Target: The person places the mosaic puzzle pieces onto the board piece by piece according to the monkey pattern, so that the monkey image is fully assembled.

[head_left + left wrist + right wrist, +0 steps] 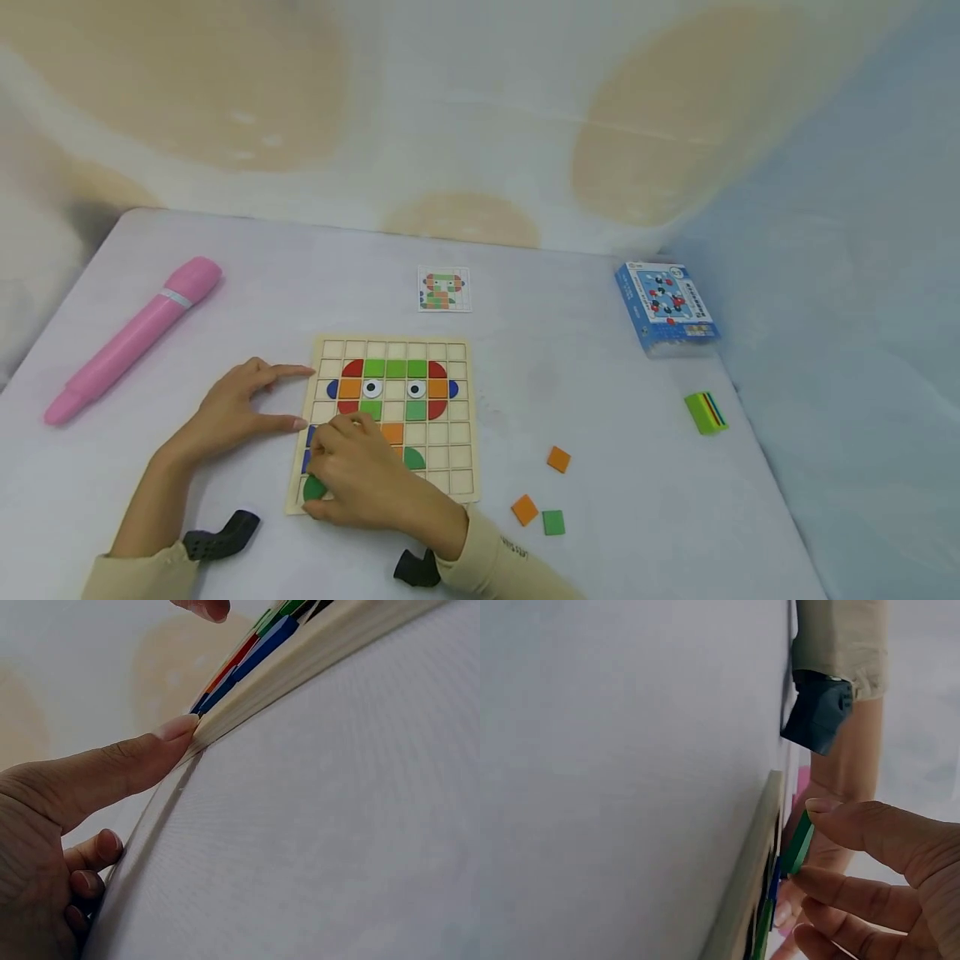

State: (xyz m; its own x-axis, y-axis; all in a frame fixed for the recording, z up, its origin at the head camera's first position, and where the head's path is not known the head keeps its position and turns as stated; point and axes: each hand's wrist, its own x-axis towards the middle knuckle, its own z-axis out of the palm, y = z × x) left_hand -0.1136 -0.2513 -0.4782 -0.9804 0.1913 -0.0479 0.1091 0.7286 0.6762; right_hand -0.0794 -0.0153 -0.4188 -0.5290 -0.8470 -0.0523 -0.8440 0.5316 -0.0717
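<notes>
A wooden grid board (452, 482) lies on the table with colored pieces set in its squares. On it are two eye pieces, a row of green squares (396, 368), red quarter rounds (437, 409), and orange and blue pieces. My right hand (367, 475) is over the board's lower left and hides some squares. Its thumb and forefinger pinch a green quarter-round piece (799, 844), tilted at the board's corner beside a blue piece. My left hand (232, 412) spreads its thumb and forefinger against the board's left edge; its thumb (161, 750) touches the rim.
Two orange squares (525, 510) and a green square (553, 522) lie right of the board. Behind it is a pattern card (445, 289). A pink tube-shaped object (135, 342) lies left; a blue box (666, 308) and a green block (706, 413) stand right.
</notes>
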